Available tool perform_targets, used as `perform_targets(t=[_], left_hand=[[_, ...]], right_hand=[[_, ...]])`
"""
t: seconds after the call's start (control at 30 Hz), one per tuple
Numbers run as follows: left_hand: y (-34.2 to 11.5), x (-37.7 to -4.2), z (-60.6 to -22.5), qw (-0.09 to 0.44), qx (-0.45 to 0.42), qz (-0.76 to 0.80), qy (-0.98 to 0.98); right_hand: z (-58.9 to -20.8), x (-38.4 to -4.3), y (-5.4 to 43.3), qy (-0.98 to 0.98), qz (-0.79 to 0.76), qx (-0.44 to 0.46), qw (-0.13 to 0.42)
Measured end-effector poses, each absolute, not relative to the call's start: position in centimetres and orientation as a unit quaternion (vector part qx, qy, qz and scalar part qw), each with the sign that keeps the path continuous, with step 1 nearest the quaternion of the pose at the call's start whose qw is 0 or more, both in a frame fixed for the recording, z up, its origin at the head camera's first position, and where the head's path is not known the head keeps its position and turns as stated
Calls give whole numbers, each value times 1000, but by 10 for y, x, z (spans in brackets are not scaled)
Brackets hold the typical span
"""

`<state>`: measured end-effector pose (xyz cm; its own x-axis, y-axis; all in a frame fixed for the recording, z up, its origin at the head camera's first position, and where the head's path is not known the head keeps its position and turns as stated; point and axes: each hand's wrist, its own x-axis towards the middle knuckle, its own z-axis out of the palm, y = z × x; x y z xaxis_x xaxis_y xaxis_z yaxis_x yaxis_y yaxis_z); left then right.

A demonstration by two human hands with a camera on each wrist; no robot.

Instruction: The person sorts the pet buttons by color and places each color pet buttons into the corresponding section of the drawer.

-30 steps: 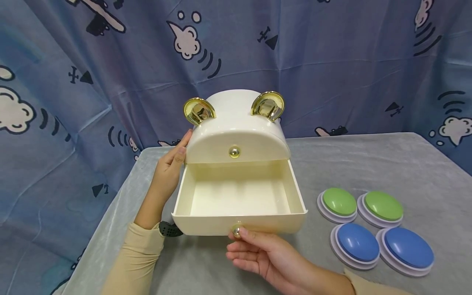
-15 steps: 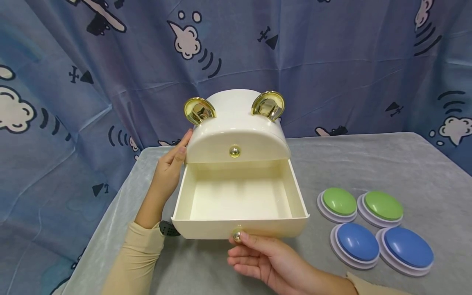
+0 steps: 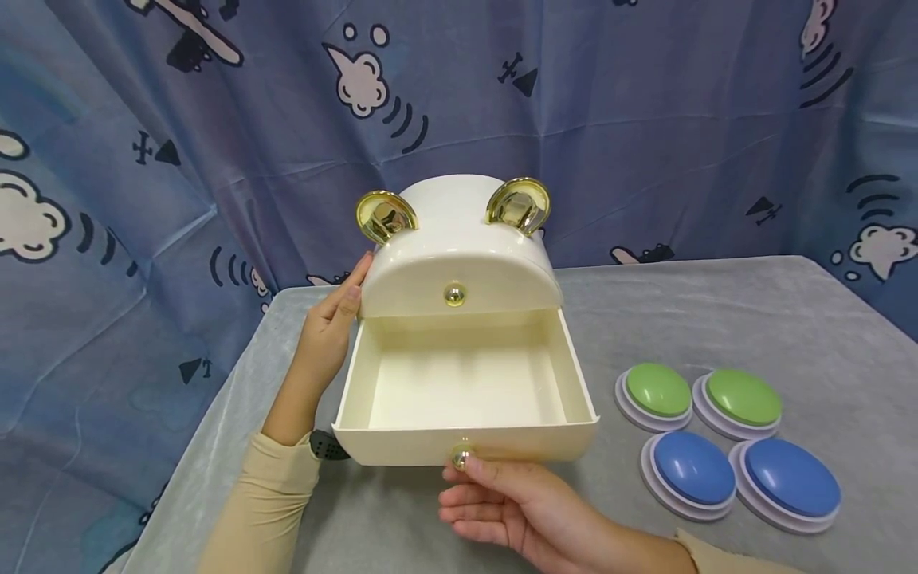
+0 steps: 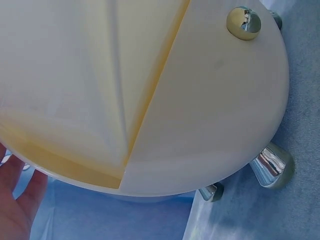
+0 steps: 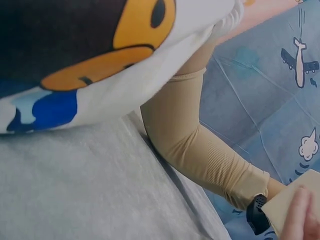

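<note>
A glossy white drawer box (image 3: 466,267) with two gold ears stands on the table, its bare cream drawer (image 3: 459,383) pulled out towards me. My right hand (image 3: 516,502) pinches the gold knob (image 3: 460,457) on the drawer's front between thumb and forefinger, other fingers loosely bent below. Against the box's left side lies my left hand (image 3: 326,331), fingers straight and pointing up. In the left wrist view the left fingers (image 4: 32,195) reach up beside the rounded edge, near a flat panel (image 4: 200,115) with another gold knob (image 4: 244,23) and shiny feet (image 4: 272,167).
Right of the box sit push buttons: two green, one being the left green button (image 3: 658,389), and two blue, one being the right blue button (image 3: 792,478). Grey cloth covers the table (image 3: 688,311). A blue patterned curtain (image 3: 459,96) hangs behind.
The drawer has slid slightly further out towards me, my right hand moving with its knob. My left hand has stayed on the box's side. The head view has shifted slightly.
</note>
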<state>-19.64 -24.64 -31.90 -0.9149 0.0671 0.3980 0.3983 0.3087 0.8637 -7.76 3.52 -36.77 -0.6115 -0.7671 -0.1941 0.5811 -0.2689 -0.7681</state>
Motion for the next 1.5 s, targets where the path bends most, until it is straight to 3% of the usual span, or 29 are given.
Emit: perform_targets(t=[0.2, 0.33, 0.43, 0.57, 0.67, 0.87, 1.2, 1.37, 1.5], left_hand=[[-245, -197, -319, 146, -149, -569, -795], [-244, -197, -319, 147, -151, -569, -795], [-244, -197, -319, 147, -153, -568, -795], [-244, -197, -319, 145, -155, -570, -794], [-244, -196, -320, 143, -155, -573, -792], [-244, -197, -320, 142, -155, -569, -795], [-244, -197, -320, 146, -154, -568, -795], [-245, -197, -321, 151, -153, -565, -797], [-246, -196, -320, 153, -154, -565, -796]], right_hand=[[-361, -73, 54, 404, -765, -215, 454], [-347, -70, 81, 407, -772, -272, 405], [-338, -69, 107, 451, -780, -280, 333], [-331, -68, 133, 576, -767, -196, 205], [-325, -72, 147, 637, -745, -120, 157], [-323, -91, 171, 644, -748, -152, 47], [-332, -117, 193, 663, -748, -30, -11], [-336, -127, 199, 751, -657, 4, -70], [-341, -136, 205, 768, -637, -2, -71]])
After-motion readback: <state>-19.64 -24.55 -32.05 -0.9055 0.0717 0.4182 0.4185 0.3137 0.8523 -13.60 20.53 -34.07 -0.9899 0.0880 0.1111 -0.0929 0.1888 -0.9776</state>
